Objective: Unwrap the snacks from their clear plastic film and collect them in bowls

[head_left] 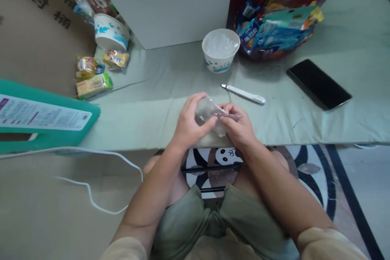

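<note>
My left hand (191,122) curves round a piece of clear thin plastic (206,110), its thumb and fingers closed on the left side. My right hand (237,125) pinches a gathered, twisted part of the same plastic between thumb and fingertips. Whether the plastic is a bag or a wrapper I cannot tell. Both hands are above the front edge of the cloth-covered table (146,113). Just beyond them lies a slim white-handled knife (245,94) with a short metal tip. A paper bowl (219,65) with clear plastic inside stands farther back.
A bowl of packaged snacks (280,34) is at the back right, near a dark phone (319,84). To the left are another paper bowl (110,32), small wrapped snacks (94,85) and a green jug (88,120). A white box (170,4) stands behind; a white cable (122,155) hangs below.
</note>
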Available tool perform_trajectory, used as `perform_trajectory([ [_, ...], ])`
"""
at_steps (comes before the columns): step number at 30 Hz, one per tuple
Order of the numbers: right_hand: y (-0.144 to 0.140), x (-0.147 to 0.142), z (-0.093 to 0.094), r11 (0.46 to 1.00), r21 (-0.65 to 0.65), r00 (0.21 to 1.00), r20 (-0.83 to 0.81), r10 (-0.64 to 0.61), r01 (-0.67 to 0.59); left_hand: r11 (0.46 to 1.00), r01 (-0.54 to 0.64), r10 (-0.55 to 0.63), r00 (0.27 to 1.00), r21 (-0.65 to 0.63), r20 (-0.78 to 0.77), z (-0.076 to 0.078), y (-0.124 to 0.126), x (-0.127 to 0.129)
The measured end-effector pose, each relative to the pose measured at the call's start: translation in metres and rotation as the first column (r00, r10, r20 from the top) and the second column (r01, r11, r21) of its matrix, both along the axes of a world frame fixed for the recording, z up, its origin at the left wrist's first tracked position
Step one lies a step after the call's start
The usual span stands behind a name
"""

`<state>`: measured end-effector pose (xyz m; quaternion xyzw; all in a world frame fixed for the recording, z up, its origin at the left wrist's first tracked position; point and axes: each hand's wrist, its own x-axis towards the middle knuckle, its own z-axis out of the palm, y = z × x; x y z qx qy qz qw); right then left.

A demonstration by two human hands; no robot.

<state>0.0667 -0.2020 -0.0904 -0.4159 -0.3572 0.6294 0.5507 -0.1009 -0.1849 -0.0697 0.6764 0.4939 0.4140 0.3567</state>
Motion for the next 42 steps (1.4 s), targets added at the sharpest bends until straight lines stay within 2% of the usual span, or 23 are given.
perform_trajectory([
  [2, 0.000, 0.001, 0.001, 0.996, -0.023, 0.974, -0.213, 0.082, -0.089, 0.960, 0.171, -0.135, 0.977, -0.224, 0.166, -0.003, 0.000, 0.006],
  [4, 0.001, 0.003, 0.002, 0.988, -0.036, 0.931, -0.341, 0.131, -0.152, 0.898, 0.227, -0.108, 0.944, -0.376, 0.311, -0.007, 0.006, 0.008],
  [5, 0.002, 0.004, 0.001, 0.990, -0.036, 0.927, -0.357, 0.115, -0.137, 0.900, 0.177, -0.044, 0.947, -0.399, 0.319, -0.008, 0.012, 0.007],
  [7, 0.005, 0.006, -0.001, 0.999, -0.046, 0.940, -0.341, 0.006, -0.023, 0.947, -0.034, 0.105, 0.973, -0.319, 0.206, -0.002, 0.028, 0.007],
  [9, 0.008, 0.007, -0.004, 0.993, -0.069, 0.946, -0.307, -0.107, 0.090, 0.970, -0.220, 0.225, 0.974, -0.106, 0.032, 0.014, 0.052, 0.011],
  [10, 0.009, 0.007, -0.006, 0.990, -0.076, 0.947, -0.291, -0.133, 0.116, 0.969, -0.247, 0.247, 0.969, -0.006, -0.030, 0.024, 0.067, 0.017],
  [13, 0.012, 0.008, -0.010, 0.993, -0.060, 0.962, -0.247, -0.115, 0.104, 0.952, -0.226, 0.258, 0.955, 0.207, -0.147, 0.054, 0.118, 0.043],
  [15, 0.013, 0.010, -0.012, 0.996, -0.044, 0.969, -0.229, -0.089, 0.081, 0.947, -0.193, 0.273, 0.904, 0.255, -0.329, 0.064, 0.150, 0.062],
  [17, 0.012, 0.012, -0.014, 0.998, -0.022, 0.973, -0.221, -0.069, 0.066, 0.977, -0.127, 0.200, 0.821, 0.170, -0.534, 0.065, 0.175, 0.073],
  [19, 0.010, 0.016, -0.015, 0.998, 0.006, 0.979, -0.196, -0.063, 0.066, 0.997, -0.045, 0.074, 0.756, 0.062, -0.651, 0.059, 0.188, 0.075],
  [22, 0.009, 0.027, -0.014, 0.993, 0.012, 0.985, -0.123, -0.117, 0.119, 0.995, 0.099, -0.062, 0.688, 0.009, -0.723, 0.050, 0.188, 0.065],
  [25, 0.022, 0.053, -0.001, 0.968, -0.032, 0.967, -0.034, -0.251, 0.250, 0.974, 0.224, -0.112, 0.563, 0.021, -0.819, 0.047, 0.180, 0.053],
  [27, 0.045, 0.082, 0.014, 0.920, -0.047, 0.921, 0.047, -0.387, 0.389, 0.963, 0.263, -0.090, 0.510, 0.056, -0.856, 0.045, 0.176, 0.048],
  [28, 0.060, 0.100, 0.023, 0.881, -0.046, 0.879, 0.108, -0.465, 0.471, 0.960, 0.270, -0.072, 0.505, 0.078, -0.860, 0.044, 0.176, 0.047],
  [30, 0.094, 0.135, 0.041, 0.803, -0.120, 0.799, 0.264, -0.541, 0.584, 0.951, 0.284, -0.048, 0.518, 0.119, -0.854, 0.043, 0.177, 0.044],
  [31, 0.110, 0.150, 0.048, 0.770, -0.185, 0.775, 0.341, -0.532, 0.610, 0.946, 0.296, -0.045, 0.524, 0.132, -0.850, 0.043, 0.178, 0.043],
  [32, 0.125, 0.162, 0.054, 0.767, -0.217, 0.778, 0.373, -0.506, 0.603, 0.941, 0.309, -0.048, 0.525, 0.138, -0.850, 0.043, 0.179, 0.042],
  [35, 0.156, 0.179, 0.061, 0.815, -0.317, 0.833, 0.452, -0.320, 0.485, 0.936, 0.328, -0.068, 0.527, 0.130, -0.847, 0.045, 0.182, 0.040],
  [38, 0.168, 0.177, 0.054, 0.834, -0.422, 0.873, 0.467, -0.138, 0.357, 0.934, 0.330, -0.068, 0.545, 0.139, -0.836, 0.045, 0.185, 0.039],
  [40, 0.172, 0.173, 0.048, 0.839, -0.450, 0.906, 0.407, -0.113, 0.307, 0.934, 0.315, -0.045, 0.571, 0.168, -0.820, 0.045, 0.188, 0.039],
  [42, 0.174, 0.170, 0.044, 0.848, -0.433, 0.924, 0.349, -0.157, 0.307, 0.936, 0.285, -0.012, 0.616, 0.208, -0.788, 0.045, 0.190, 0.039],
])
